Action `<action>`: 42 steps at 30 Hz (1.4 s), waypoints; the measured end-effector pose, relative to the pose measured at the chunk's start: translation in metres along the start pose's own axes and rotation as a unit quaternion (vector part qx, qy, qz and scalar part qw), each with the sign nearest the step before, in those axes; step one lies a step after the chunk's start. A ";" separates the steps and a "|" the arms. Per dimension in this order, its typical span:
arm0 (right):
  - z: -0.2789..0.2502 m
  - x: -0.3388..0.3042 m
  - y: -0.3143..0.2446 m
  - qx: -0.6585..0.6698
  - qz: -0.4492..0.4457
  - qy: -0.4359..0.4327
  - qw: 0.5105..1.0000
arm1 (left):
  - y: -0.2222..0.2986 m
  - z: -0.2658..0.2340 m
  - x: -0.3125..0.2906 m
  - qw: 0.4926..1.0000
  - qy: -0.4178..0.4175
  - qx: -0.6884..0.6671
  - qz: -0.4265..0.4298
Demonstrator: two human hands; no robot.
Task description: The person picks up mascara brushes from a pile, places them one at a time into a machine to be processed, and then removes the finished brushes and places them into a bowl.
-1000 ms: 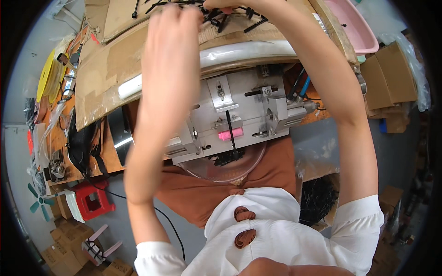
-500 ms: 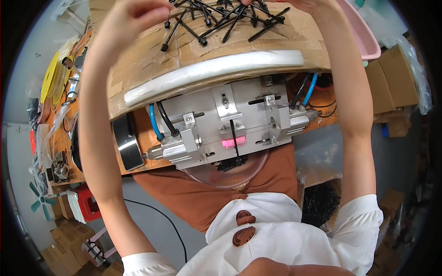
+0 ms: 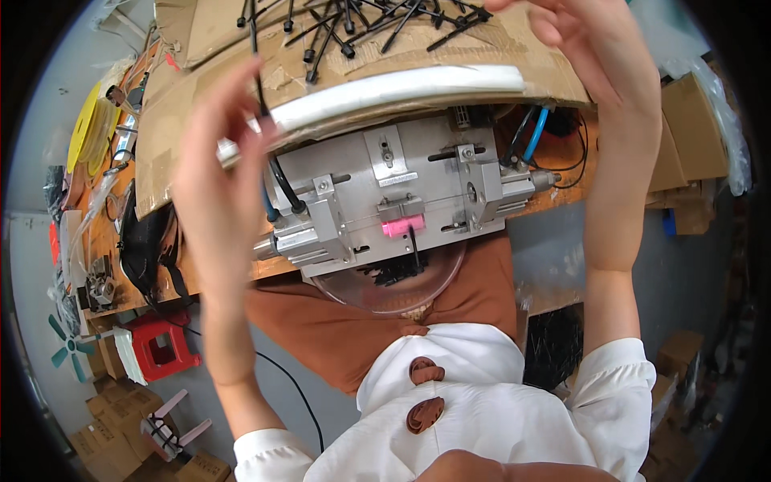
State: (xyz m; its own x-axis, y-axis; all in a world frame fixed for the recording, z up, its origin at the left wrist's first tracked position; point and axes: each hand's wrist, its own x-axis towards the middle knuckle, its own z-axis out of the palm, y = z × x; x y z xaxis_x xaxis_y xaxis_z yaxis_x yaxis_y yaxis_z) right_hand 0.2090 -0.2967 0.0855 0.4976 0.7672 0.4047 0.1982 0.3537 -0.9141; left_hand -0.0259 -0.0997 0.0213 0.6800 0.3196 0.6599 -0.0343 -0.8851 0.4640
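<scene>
My left hand point(image 3: 221, 149), blurred by motion, is left of the metal fixture with its fingers closed on a thin black rod point(image 3: 254, 48) that stands up past them. At the upper right my right hand point(image 3: 590, 44) is beside a heap of black rods with knobbed ends point(image 3: 393, 28); its fingers look apart, some cut off by the picture's top edge. Between both arms sits the silver metal fixture point(image 3: 434, 193), with a pink block point(image 3: 403, 226) at its front. Another black rod point(image 3: 414, 249) shows just below the block, over a clear round basin point(image 3: 353, 299).
Cardboard point(image 3: 450, 55) bearing the heap covers the back of the bench, with a white foam strip point(image 3: 401, 87) along its edge. Blue and black hoses point(image 3: 536, 135) run to the fixture. A red stool point(image 3: 165, 347) stands lower left; an open box of black rods point(image 3: 554, 345) is lower right.
My left hand has come down and toward me from the heap with a rod. The rod lying across the fixture has dropped toward the basin. My right hand has shifted right, away from the heap's middle.
</scene>
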 end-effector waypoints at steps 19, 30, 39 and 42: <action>0.055 -0.115 0.018 -0.084 -0.006 0.143 0.986 | 0.082 0.080 -0.144 0.963 -0.196 0.177 -0.045; 0.124 -0.199 0.109 -0.426 -0.070 -0.039 0.901 | -0.043 0.026 0.041 0.995 -0.067 0.073 -0.032; 0.115 -0.174 0.087 -0.445 -0.052 -0.111 0.887 | -0.048 0.005 0.032 0.992 -0.101 -0.026 -0.075; 0.093 -0.121 0.053 -0.537 -0.156 -0.127 0.819 | -0.022 -0.006 -0.005 0.997 -0.030 0.018 -0.069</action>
State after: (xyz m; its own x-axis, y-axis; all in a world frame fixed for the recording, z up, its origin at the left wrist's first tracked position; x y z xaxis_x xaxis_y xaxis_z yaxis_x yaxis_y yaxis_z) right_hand 0.0806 -0.3213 -0.0096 0.1159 0.8637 0.4905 0.9789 -0.0155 -0.2039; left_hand -0.0328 -0.0798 0.0117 0.7191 0.4194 0.5541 0.0876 -0.8457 0.5264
